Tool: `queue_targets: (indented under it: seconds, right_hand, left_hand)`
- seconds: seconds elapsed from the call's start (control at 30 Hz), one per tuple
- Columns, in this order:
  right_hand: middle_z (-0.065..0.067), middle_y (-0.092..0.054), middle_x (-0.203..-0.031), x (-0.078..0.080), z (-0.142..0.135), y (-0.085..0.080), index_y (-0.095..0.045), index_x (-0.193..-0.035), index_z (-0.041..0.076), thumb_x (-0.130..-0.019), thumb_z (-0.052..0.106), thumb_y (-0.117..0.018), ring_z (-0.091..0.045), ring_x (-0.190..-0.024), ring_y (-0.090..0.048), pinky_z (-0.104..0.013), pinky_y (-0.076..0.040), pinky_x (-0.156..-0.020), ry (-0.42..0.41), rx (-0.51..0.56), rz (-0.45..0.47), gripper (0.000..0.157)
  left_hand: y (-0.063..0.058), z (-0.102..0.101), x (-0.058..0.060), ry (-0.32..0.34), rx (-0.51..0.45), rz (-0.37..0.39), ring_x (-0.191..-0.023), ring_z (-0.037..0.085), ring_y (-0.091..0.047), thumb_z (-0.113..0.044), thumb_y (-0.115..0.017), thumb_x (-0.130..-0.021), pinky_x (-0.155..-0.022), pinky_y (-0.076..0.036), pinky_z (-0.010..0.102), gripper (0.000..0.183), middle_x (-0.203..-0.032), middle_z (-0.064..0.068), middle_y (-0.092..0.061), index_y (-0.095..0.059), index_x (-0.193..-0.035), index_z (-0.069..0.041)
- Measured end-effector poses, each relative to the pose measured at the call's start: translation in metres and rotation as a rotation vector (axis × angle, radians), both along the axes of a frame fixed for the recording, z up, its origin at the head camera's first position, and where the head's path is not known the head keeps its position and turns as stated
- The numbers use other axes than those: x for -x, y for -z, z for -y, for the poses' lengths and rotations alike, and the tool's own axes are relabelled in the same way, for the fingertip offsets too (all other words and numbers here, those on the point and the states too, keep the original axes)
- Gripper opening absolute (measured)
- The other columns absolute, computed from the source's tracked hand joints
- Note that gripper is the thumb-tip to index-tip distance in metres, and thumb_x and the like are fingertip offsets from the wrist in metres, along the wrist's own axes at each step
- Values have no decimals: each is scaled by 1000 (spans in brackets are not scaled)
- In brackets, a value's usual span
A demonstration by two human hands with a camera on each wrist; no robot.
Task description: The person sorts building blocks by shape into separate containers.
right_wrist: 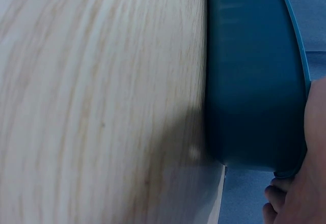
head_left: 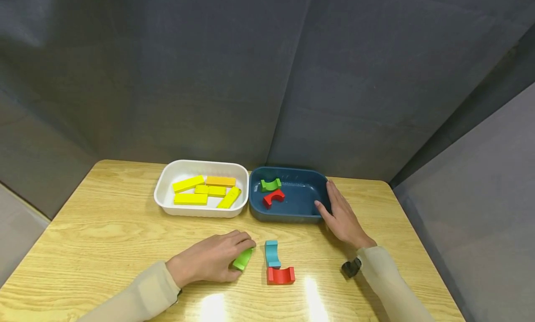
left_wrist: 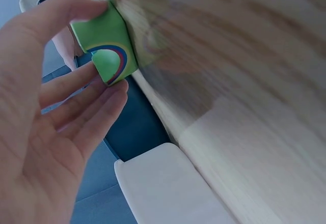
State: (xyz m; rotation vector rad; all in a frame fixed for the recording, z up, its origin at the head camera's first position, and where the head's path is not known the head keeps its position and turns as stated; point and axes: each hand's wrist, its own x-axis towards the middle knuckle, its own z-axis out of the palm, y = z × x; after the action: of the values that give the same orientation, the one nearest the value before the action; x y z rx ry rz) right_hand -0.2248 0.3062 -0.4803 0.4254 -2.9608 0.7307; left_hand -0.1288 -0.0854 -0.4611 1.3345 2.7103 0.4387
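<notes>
My left hand (head_left: 217, 257) pinches a green arch block (head_left: 242, 259) between thumb and fingers, close over the wooden table in front of the bins. The left wrist view shows striped colours round the hollow of this green block (left_wrist: 109, 40). Just right of it lie a blue arch block (head_left: 271, 254) and a red arch block (head_left: 281, 276), end to end. At the right end of a dark blue bin (head_left: 288, 218), my right hand (head_left: 344, 222) holds the rim, thumb over the front corner and fingers along the outside. Inside are a green arch block (head_left: 270, 185) and a red one (head_left: 274, 198).
A white bin (head_left: 200, 212) stands against the blue one on its left. It contains several yellow blocks (head_left: 190, 199) and an orange block (head_left: 220, 181). Grey curtains (head_left: 209, 80) rise behind the wooden table (head_left: 125, 229) and along its sides.
</notes>
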Motion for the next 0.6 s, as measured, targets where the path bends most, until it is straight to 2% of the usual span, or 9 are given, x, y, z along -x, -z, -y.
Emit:
queue_targets:
  seconds: [0.3,0.6]
  right_hand:
    - [-15,-4,-180,-1,0,0,-8,-172,3,-114,53,-44,-42,-165,-12,-66,-15,-129,4,2,-1,85]
    - [-13,-4,-181,0,0,0,-7,-172,3,-114,53,-44,-40,-165,-11,-66,-15,-129,1,0,-2,85]
  left_hand:
    - [-4,2,-1,-1,6,-23,-115,14,-61,-30,-81,-91,-95,-58,26,58,-135,2,-64,-62,-143,-12]
    - [-15,5,1,2,9,-36,-117,15,-61,-33,-81,-93,-99,-58,28,60,-138,2,-64,-61,-145,-11]
